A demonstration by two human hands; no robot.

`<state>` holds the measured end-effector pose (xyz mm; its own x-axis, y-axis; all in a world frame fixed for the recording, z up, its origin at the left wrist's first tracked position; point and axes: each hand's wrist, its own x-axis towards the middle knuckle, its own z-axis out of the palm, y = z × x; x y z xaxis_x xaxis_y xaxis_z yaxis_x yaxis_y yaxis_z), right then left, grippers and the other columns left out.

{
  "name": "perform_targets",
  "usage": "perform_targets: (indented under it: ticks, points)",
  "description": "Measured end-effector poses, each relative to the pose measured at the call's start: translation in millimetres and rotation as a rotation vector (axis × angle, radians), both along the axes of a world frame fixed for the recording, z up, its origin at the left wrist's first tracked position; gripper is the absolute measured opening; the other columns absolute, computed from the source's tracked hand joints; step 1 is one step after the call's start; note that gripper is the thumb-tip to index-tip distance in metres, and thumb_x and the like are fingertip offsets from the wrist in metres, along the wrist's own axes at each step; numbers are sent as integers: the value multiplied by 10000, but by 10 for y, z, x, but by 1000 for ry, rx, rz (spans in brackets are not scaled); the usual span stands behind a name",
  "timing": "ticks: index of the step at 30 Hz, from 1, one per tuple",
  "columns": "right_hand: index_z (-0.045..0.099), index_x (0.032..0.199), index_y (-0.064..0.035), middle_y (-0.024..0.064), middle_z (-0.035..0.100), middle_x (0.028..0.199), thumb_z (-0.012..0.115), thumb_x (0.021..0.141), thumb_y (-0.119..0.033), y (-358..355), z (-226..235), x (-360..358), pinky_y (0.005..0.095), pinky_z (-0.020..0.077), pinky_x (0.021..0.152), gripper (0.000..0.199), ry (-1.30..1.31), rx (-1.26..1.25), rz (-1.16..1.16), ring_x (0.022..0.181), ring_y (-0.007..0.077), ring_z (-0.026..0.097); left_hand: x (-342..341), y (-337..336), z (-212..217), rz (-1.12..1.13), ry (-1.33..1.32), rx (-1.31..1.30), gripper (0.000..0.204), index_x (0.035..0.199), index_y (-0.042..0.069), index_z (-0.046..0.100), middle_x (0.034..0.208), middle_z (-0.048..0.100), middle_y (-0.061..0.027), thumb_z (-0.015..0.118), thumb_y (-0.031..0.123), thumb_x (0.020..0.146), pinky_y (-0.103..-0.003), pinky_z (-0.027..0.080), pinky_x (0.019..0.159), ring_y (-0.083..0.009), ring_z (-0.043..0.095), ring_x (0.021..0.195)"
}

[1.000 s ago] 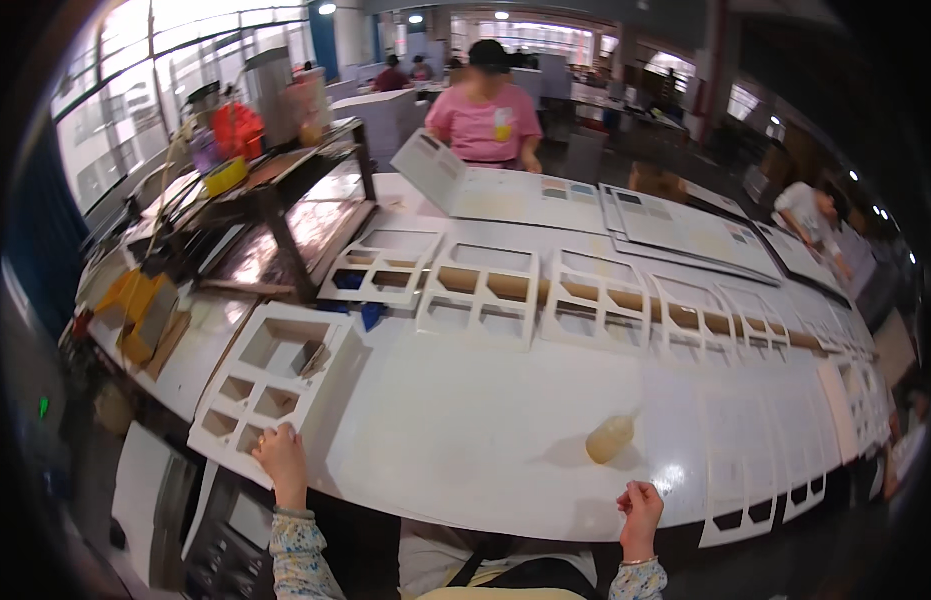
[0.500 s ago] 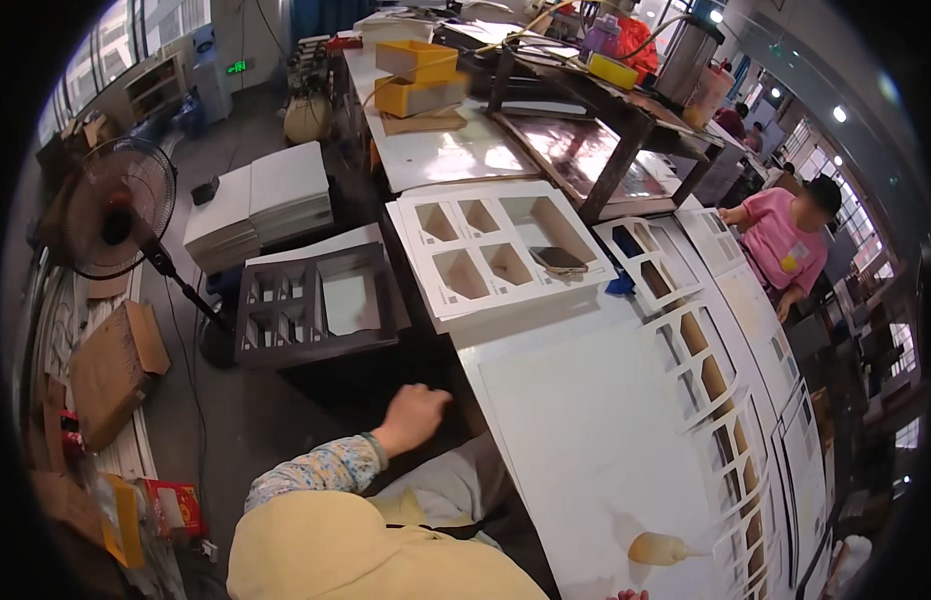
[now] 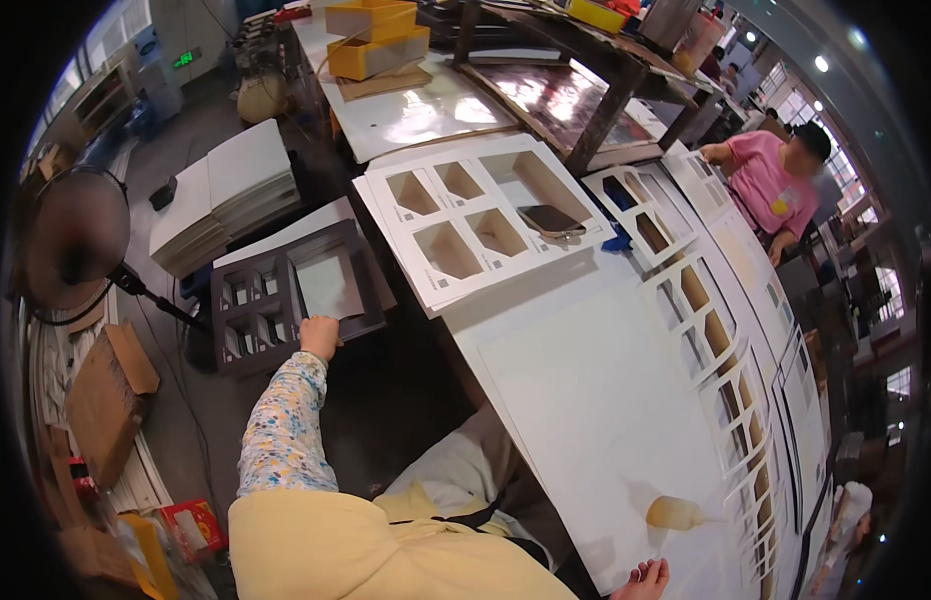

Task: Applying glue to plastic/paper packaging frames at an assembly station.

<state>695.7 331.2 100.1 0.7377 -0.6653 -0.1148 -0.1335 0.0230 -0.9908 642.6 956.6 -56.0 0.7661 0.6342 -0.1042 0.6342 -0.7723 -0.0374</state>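
While we lean to our left, our left hand (image 3: 320, 337) reaches down to a dark die-cut tray insert (image 3: 291, 300) that lies on a low stack beside the worktop (image 3: 586, 390). It looks like thin board with several window cut-outs, so we judge it light and fairly stiff, yet apt to flex or crease across the narrow ribs between the openings. Its solid outer border, especially the near edge, seems the safest place to grip; a pinch on a rib could bend it. The fingers curl over that near edge, partly closed and touching the board, though we cannot tell whether they have it pinched or merely rest on it.

Our right hand (image 3: 644, 581) shows only at the lower rim of the view, fingers loosely spread, lying on the white worktop and holding nothing, near a small amber bottle (image 3: 674, 513). Further along the worktop a white insert (image 3: 476, 225) with similar cut-outs carries a dark phone (image 3: 552, 219).
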Motion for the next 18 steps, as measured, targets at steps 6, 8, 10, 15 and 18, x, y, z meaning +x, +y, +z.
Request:
perform_targets:
  ticks: [6, 8, 10, 15, 18]
  points:
    - [515, 1054, 34, 100, 572, 832, 573, 813, -77, 107, 57, 1, 271, 428, 565, 272, 27, -14, -1, 683, 159, 527, -52, 126, 24, 48, -37, -157, 257, 784, 74, 671, 751, 636, -134, 729, 271, 629, -402, 481, 690, -307, 619, 767]
    - [510, 1060, 33, 101, 570, 829, 573, 813, -77, 112, 57, 19, 268, 427, 566, 278, 18, -8, 7, 684, 159, 527, -41, 107, 114, 54, -54, -190, 264, 819, 88, 675, 766, 637, -135, 722, 279, 643, -402, 481, 693, -308, 618, 771]
    - [505, 1067, 32, 102, 568, 825, 573, 812, -76, 109, 44, 33, 266, 426, 567, 285, 10, 0, 18, 685, 160, 528, -37, 102, 186, 63, -70, -221, 272, 854, 103, 679, 782, 638, -136, 714, 288, 657, -402, 480, 697, -308, 617, 775]
    - [492, 1070, 33, 93, 556, 796, 574, 812, -79, 146, 29, 65, 253, 422, 560, 293, 7, 16, 45, 675, 158, 523, -61, 124, 240, 120, -116, -349, 315, 978, 120, 654, 863, 632, -167, 663, 304, 723, -409, 468, 749, -316, 603, 845]
    - [494, 1056, 34, 88, 554, 784, 568, 808, -73, 130, -15, 93, 250, 419, 552, 280, -4, 31, 68, 665, 154, 520, -96, 146, 191, 127, -204, -302, 263, 983, 119, 645, 849, 622, -160, 609, 277, 776, -410, 464, 735, -314, 588, 854]
